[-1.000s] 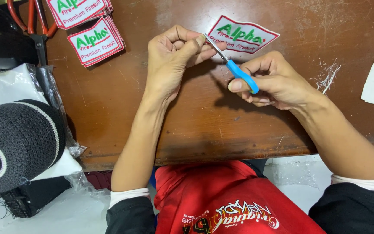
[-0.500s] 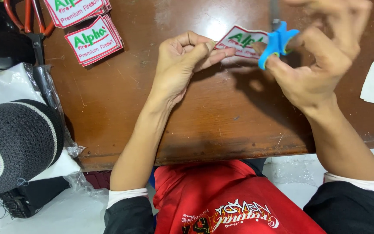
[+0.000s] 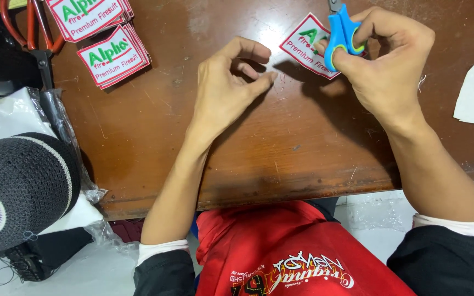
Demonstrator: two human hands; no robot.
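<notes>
Right now the embroidered patch [image 3: 308, 49] lies flat on the wooden table [image 3: 303, 142], just beside & partly under the right hand [image 3: 385, 66], long axis slanting from upper left to lower right. Right hand is nearer; it's curled shut round small blue scissors [image 3: 340, 34], held upright. Left hand [image 3: 229, 87] sits to the patch's left, loosely curled, thumb & forefinger nearly meeting, holding nothing I can see. Vs half a sec ago: left hand has let go of the patch & drawn back; patch now rests on the table.

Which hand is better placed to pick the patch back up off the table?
Left, probably. The left hand is empty, fingers curled just beside the patch on the table. The right hand is busy gripping the blue scissors.
</notes>
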